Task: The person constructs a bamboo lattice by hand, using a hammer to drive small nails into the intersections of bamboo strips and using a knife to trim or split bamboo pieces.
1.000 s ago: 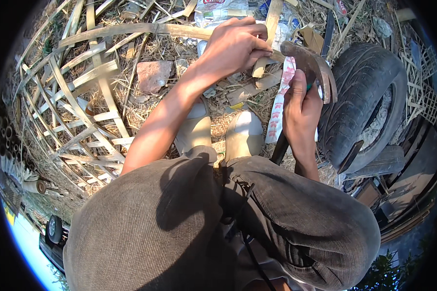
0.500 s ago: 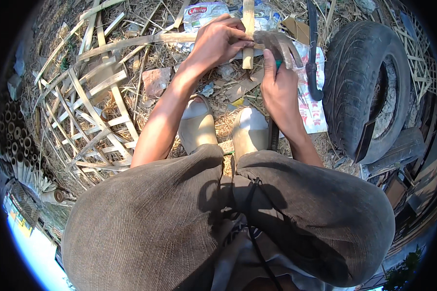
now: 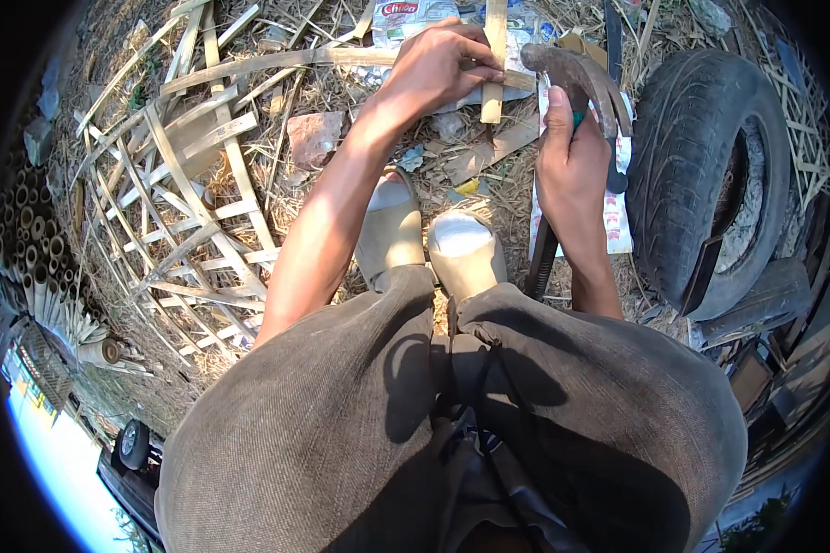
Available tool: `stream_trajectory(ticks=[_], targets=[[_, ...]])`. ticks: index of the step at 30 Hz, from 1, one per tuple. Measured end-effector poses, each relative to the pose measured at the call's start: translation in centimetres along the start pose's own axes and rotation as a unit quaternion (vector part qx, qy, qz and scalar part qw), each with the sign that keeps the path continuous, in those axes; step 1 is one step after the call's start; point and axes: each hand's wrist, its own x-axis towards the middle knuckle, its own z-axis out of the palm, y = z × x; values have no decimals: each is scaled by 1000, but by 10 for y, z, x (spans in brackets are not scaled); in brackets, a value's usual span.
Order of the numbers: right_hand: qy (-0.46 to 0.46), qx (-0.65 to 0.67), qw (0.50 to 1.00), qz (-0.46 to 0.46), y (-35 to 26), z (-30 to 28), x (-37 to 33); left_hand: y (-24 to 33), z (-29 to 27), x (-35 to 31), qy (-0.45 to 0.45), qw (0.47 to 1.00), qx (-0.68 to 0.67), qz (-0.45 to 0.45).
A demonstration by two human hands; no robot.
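Note:
My right hand (image 3: pixel 572 170) is wrapped round the handle of a claw hammer (image 3: pixel 576 78), its metal head raised just right of two crossing bamboo strips. One long, slightly bowed bamboo strip (image 3: pixel 277 66) runs in from the left, passing beneath my left hand (image 3: pixel 438 69). A shorter upright bamboo strip (image 3: pixel 495 37) crosses it near its right end. At that crossing my left thumb and fingertips are pinched together; whatever lies between them is too small to make out. The hammer's dark grip (image 3: pixel 543 258) sticks out below my right hand.
An old tyre (image 3: pixel 687 175) stands at the right. A loose lattice of bamboo strips (image 3: pixel 184 207) spreads over the straw-strewn ground at the left. A reddish brick piece (image 3: pixel 315 140) sits near my left forearm. A dark long blade tool (image 3: pixel 615 175) lies beyond the hammer.
The hammer and my right hand have shifted right, away from the crossing, uncovering the long strip's end. My left hand keeps its pinch there. The whole view has also shifted slightly.

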Motion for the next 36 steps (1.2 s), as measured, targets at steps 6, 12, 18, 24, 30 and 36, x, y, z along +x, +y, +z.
stream_trajectory(ticks=[6, 12, 18, 24, 30, 36], targets=[[-46, 2, 997, 56, -7, -1, 6, -3, 2, 1, 4, 999, 20, 25], [-56, 8, 995, 79, -3, 17, 7, -7, -3, -1, 13, 1000, 15, 16], [-57, -11, 996, 69, 3, 11, 8, -6, -1, -1, 24, 1000, 13, 9], [-71, 3, 992, 105, -21, -8, 11, -2, -2, -5, 18, 1000, 18, 18], [-44, -17, 997, 57, 5, 7, 12, -6, -7, -3, 12, 999, 29, 25], [-56, 106, 977, 178, 18, -28, 9, -3, -5, -2, 4, 999, 19, 33]])
